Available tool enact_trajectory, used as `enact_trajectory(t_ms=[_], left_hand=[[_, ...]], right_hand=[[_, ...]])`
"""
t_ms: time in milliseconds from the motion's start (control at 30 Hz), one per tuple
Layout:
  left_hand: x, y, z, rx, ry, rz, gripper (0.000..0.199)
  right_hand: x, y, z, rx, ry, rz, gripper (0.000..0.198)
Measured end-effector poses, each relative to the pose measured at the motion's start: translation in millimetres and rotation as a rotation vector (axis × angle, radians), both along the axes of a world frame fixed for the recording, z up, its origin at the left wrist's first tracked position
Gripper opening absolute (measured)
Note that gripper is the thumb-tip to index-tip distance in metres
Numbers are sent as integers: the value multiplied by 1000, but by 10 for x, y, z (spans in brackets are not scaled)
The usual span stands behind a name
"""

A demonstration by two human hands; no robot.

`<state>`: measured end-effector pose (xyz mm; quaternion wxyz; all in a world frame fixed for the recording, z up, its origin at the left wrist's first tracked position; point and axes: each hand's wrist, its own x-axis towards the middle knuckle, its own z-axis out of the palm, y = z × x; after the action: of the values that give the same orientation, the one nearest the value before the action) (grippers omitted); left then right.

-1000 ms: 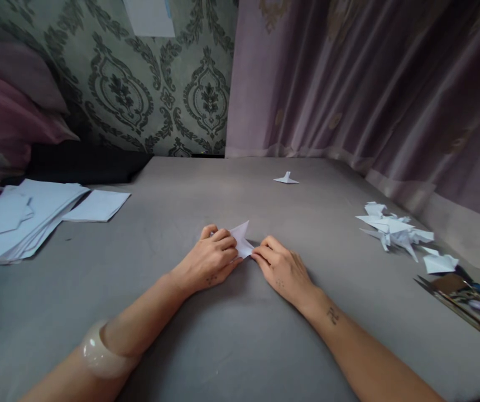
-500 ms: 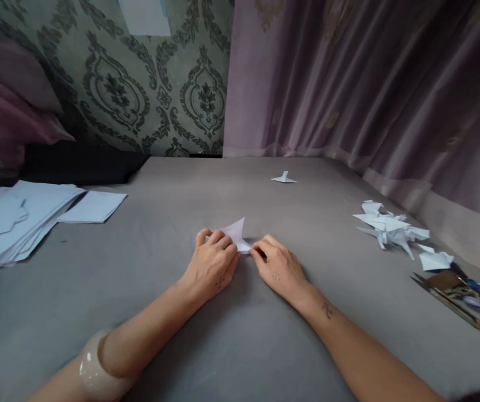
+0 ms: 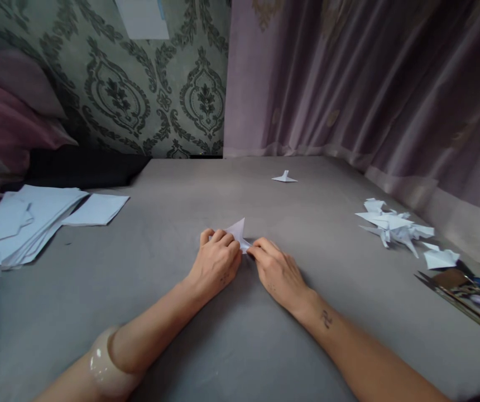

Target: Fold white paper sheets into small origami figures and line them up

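Both forearms are extended forward and converge toward the middle, bare to the hands. The left hand (image 3: 217,262) is laid palm down, knuckles raised, fingers curled and closed in a pinch. The right hand (image 3: 277,271) is set just beside it, fingertips nearly meeting the left's, fingers bent and pinched. A small mark is seen on the right wrist.

One head cam only, no 2nd view to overlap. Looks fwd and down from above the near edge of the grey surface (image 3: 231,346), facing its far edge w/ the patterned wall (image 3: 148,89). Forearms enter at bottom, close; far left and right edges both in frame.
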<state>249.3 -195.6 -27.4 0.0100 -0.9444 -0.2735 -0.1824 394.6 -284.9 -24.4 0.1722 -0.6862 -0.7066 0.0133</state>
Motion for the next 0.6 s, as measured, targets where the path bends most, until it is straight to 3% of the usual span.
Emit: enact_trajectory(t_ms=[200,333,433,600], left_hand=[[-82,49,16,-38,-94,23,13],[-201,190,56,-72,-86,-111,4],[-278,310,133,-119,-47,-210,10],[-340,413,303,-200,5,-241,19]], right_hand=[[-16,-59,54,-43,-64,1,27],[-12,-80,42,-37,-56,-11,28],[-9,-84,34,-38,-49,-3,29],[-9,-82,48,-45,-47,1,29]])
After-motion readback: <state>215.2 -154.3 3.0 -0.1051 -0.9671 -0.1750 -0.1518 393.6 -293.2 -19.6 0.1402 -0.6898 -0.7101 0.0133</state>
